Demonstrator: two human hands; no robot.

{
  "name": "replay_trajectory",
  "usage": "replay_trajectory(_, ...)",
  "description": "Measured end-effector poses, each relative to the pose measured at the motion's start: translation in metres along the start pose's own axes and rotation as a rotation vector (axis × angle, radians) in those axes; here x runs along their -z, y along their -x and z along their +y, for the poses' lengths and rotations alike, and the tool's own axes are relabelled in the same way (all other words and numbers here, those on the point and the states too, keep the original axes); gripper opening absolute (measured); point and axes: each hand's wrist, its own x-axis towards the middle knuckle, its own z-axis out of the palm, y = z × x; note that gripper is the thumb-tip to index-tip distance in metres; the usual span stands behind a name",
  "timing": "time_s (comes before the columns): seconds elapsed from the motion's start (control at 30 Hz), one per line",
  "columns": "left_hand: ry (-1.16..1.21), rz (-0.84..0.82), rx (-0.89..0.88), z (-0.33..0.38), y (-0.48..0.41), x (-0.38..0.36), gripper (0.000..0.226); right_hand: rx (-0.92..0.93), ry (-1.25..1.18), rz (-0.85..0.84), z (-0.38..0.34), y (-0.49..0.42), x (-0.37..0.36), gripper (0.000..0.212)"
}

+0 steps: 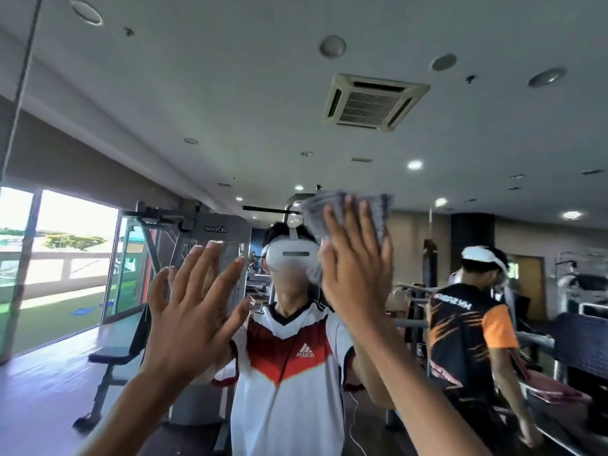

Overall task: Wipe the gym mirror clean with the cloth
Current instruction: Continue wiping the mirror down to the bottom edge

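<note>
so the person is right up at the gym mirror [197,93] with both arms raised, and the grey cloth [312,215] is flat on the glass a bit right of the middle, pinned under the right hand [355,278], whose fingers [332,232] are straight and close together, pressing rather than gripping. the left hand [187,317] is up beside it holding nothing, fingers [204,268] spread wide apart; honestly can't tell if the palm is touching the glass or just off it. in the reflection there's a weight bench [112,353] lower left and a second person in a black and orange shirt [467,327] off to the right
</note>
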Motion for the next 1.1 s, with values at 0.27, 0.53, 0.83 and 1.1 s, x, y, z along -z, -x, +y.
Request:
replay_trajectory(0.27, 0.003, -0.077, 0.04, -0.023, 0.02, 0.011, 0.061, 0.138, 0.055, -0.054, 0.027, 0.046, 0.016, 0.054)
replay_trajectory(0.53, -0.026, -0.095, 0.071, -0.031, 0.026, 0.01, 0.062, 0.072, 0.023, -0.023, -0.043, 0.022, -0.008, 0.056)
replay_trajectory(0.83, -0.095, -0.076, 0.042, -0.063, 0.035, 0.013, 0.06, 0.078, 0.025, -0.017, -0.019, -0.002, -0.004, 0.051)
replay_trajectory(1.1, -0.056, 0.001, 0.065, -0.074, 0.052, 0.013, 0.06, 0.37, -0.024, -0.131, -0.118, 0.024, -0.027, 0.053)
